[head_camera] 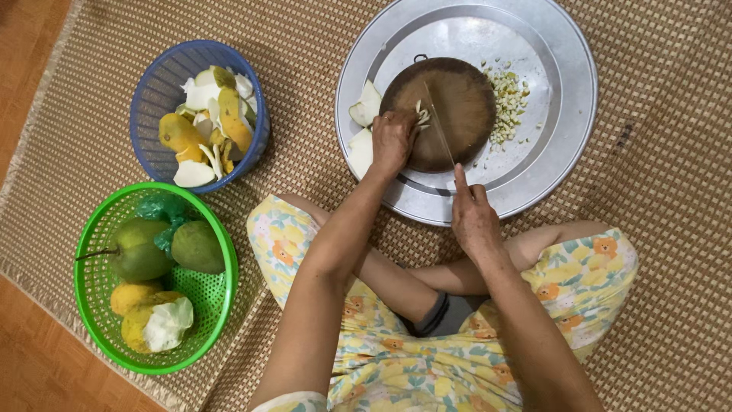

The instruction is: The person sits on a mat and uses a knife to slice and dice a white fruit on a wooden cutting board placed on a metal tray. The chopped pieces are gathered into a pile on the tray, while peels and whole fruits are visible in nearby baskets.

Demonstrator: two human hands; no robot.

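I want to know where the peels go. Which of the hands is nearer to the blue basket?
Left. The left hand rests on the chopping board's near edge, closer to the blue basket. The right hand, holding the knife, is farther away.

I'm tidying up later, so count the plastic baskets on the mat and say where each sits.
2. The blue basket sits at upper left, holding peels and cut pieces. The green basket sits below it at lower left, holding whole fruit. None looks hidden.

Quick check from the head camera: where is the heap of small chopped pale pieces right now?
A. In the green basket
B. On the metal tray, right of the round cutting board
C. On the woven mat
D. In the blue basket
B: the chopped pieces lie on the metal tray, just right of the round cutting board.
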